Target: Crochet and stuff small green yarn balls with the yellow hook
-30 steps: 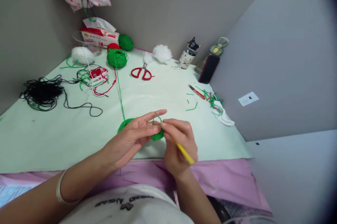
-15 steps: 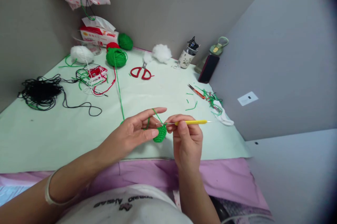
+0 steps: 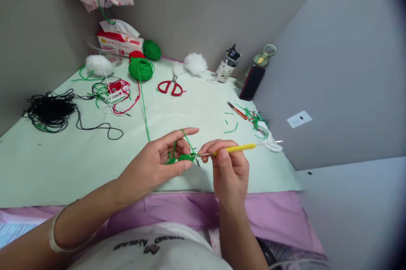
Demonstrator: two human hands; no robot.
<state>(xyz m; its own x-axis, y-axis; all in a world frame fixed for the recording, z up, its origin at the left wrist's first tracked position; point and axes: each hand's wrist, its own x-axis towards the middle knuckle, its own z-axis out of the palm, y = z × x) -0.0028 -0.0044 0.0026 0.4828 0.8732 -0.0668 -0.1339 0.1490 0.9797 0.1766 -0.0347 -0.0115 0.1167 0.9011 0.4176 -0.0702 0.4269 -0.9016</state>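
Note:
My left hand (image 3: 163, 155) pinches a small green crochet piece (image 3: 186, 157) between thumb and fingers, its index finger stretched out with green yarn looped over it. That yarn runs back to a green yarn ball (image 3: 141, 69) on the table. In my right hand (image 3: 230, 168) is a crochet hook with a yellow handle (image 3: 237, 148), held like a pencil. The hook's metal tip reaches the top edge of the green piece. A short dark strand (image 3: 198, 162) shows beside the piece. Fingers of the left hand partly cover the crochet piece.
Red-handled scissors (image 3: 170, 87) lie mid-table, with white stuffing (image 3: 195, 64) behind. Tangled black yarn (image 3: 50, 111) and a white yarn ball (image 3: 99, 65) are at left. On the right are snips (image 3: 237, 110), yarn scraps, a phone (image 3: 252, 83), a bottle (image 3: 262, 59) and a jar (image 3: 224, 70).
The green piece has tipped, so its edge rather than its flat face shows. My right hand has moved slightly right, and the hook now slants, its handle end higher.

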